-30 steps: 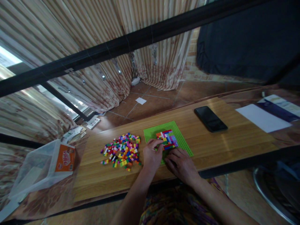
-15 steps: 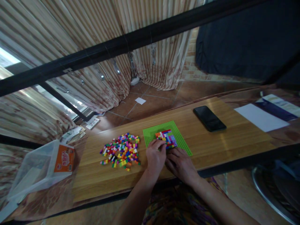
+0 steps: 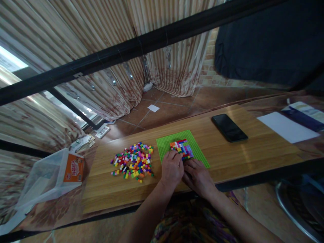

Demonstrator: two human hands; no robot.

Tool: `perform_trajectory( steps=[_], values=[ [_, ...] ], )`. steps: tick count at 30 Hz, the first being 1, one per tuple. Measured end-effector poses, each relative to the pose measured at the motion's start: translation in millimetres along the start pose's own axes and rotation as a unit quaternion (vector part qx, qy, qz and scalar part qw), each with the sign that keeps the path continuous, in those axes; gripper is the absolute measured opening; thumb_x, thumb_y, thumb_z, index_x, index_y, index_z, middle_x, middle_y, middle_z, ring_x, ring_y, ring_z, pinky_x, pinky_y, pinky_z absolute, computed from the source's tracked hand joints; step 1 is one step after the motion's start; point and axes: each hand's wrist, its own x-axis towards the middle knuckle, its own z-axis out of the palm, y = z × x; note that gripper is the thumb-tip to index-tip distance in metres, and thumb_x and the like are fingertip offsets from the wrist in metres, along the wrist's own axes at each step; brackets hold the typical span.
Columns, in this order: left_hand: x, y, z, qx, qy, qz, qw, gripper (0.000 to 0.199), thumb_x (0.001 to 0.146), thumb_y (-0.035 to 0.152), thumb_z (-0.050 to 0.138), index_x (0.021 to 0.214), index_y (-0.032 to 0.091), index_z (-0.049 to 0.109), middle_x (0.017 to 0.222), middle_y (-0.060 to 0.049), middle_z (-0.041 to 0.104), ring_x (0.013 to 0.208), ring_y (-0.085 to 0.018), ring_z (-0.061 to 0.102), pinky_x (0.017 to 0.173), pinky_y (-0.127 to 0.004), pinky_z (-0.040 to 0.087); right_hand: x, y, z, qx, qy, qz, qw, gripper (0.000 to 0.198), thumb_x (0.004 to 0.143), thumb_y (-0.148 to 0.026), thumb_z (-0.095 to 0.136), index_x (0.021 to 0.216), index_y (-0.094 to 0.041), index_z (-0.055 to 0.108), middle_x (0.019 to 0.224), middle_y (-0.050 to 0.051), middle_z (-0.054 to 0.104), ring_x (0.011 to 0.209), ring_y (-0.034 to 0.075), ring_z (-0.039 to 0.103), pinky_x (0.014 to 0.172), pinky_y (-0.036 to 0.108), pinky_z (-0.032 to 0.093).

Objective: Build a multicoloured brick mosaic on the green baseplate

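On the wooden board lies a green studded baseplate, with a patch of small multicoloured toy bricks built up near its middle. My left hand is closed, its fingers curled down at the near left edge of that patch; whatever sits under the fingertips is hidden. Beside it my right hand lies over the plate's near edge, fingers stretched out, their tips close to the patch's near side. To the left a loose heap of coloured bricks spreads over the board.
A black phone lies on the wooden board, right of the plate. Farther right are white paper and a blue-and-white packet. A clear plastic box with an orange label stands left. A dark metal bar crosses beyond the table.
My left hand has turned slightly and its fingers have come down closer against the brick patch. My right hand stays beside the patch. The whole view has shifted a little.
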Motion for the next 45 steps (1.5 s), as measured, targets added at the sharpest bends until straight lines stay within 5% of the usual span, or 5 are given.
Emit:
perform_trajectory(
  steps=[12, 19, 27, 39, 45],
  values=[
    [-12.7, 0.6, -16.9, -0.013, 0.002, -0.051, 0.999, 0.026, 0.087, 0.015, 0.054, 0.111, 0.02, 0.064, 0.104, -0.006, 0.066, 0.096, -0.02, 0.06, 0.087, -0.035, 0.053, -3.7, 5.0, 2.5, -0.009, -0.004, -0.017, 1.0, 0.015, 0.093, -0.027, 0.054, 0.086, -0.02, 0.066, 0.089, 0.007, 0.063, 0.085, 0.022, 0.053, 0.075, 0.036, 0.04],
    [-22.8, -55.7, -63.8, 0.085, 0.058, -0.172, 0.98, 0.023, 0.085, 0.013, 0.052, 0.103, 0.019, 0.066, 0.102, -0.009, 0.066, 0.098, -0.022, 0.061, 0.09, -0.04, 0.052, -4.4, 4.9, 6.5, -0.013, 0.027, -0.009, 1.0, 0.018, 0.093, -0.029, 0.055, 0.084, -0.021, 0.067, 0.092, 0.006, 0.065, 0.087, 0.021, 0.055, 0.077, 0.035, 0.041],
    [-25.1, -102.7, -90.0, 0.193, 0.011, -0.236, 0.952, 0.034, 0.08, 0.01, 0.048, 0.107, 0.018, 0.068, 0.108, -0.011, 0.066, 0.104, -0.026, 0.059, 0.096, -0.044, 0.048, -4.3, 7.7, 7.9, -0.012, 0.028, -0.015, 0.999, 0.019, 0.093, -0.03, 0.054, 0.083, -0.021, 0.068, 0.091, 0.007, 0.066, 0.086, 0.021, 0.057, 0.075, 0.036, 0.041],
    [-13.6, -108.6, -93.2, 0.217, -0.032, -0.225, 0.949, 0.019, 0.083, 0.018, 0.051, 0.094, 0.017, 0.066, 0.105, -0.013, 0.067, 0.106, -0.029, 0.058, 0.097, -0.046, 0.045, -2.2, 3.5, 5.4, -0.012, 0.022, -0.007, 1.0, 0.018, 0.093, -0.028, 0.054, 0.084, -0.021, 0.068, 0.091, 0.006, 0.065, 0.085, 0.02, 0.056, 0.076, 0.035, 0.041],
    [-5.1, -73.3, -92.8, 0.029, 0.016, -0.214, 0.976, 0.012, 0.087, 0.019, 0.049, 0.094, 0.02, 0.059, 0.091, -0.005, 0.068, 0.087, -0.02, 0.065, 0.082, -0.035, 0.053, -0.6, 1.9, 3.6, -0.014, 0.026, -0.003, 1.0, 0.019, 0.093, -0.028, 0.055, 0.082, -0.021, 0.068, 0.089, 0.006, 0.066, 0.085, 0.02, 0.056, 0.075, 0.035, 0.04]
  ],
)
